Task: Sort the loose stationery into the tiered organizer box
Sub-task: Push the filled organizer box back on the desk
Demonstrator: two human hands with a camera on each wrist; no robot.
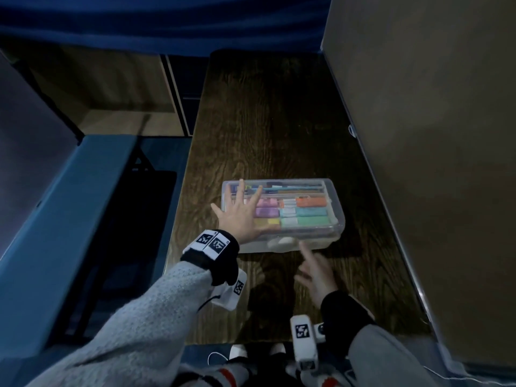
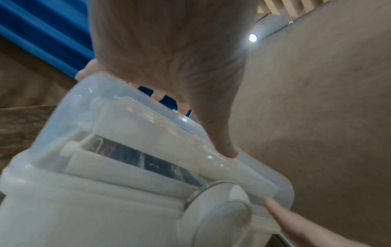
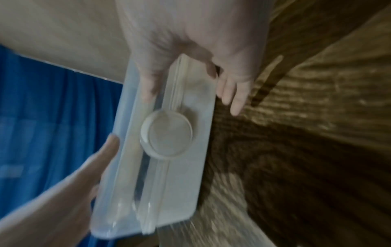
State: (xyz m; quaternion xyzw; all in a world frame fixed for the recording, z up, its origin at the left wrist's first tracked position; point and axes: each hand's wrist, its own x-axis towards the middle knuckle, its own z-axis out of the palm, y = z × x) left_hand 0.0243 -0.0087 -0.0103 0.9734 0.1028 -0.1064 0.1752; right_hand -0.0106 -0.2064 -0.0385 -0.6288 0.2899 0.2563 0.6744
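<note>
A clear plastic organizer box (image 1: 339, 219) sits lid-down on the dark wooden table, near its front. Through the lid I see pens (image 1: 293, 188) along the back and purple, orange (image 1: 311, 201) and green blocks in front. My left hand (image 1: 241, 212) lies flat on the left part of the lid, fingers spread. My right hand (image 1: 314, 273) hovers at the front wall, its index finger (image 1: 304, 250) stretched out to the lid's front edge. The right wrist view shows that finger (image 3: 148, 90) on the box (image 3: 186, 183) beside a round knob (image 3: 167, 133).
The wooden table (image 1: 265, 121) runs away from me, bare beyond the box. A tan panel (image 1: 418, 135) walls off the right side. At the left stand a blue frame (image 1: 69, 205) and a low shelf; a blue curtain hangs behind.
</note>
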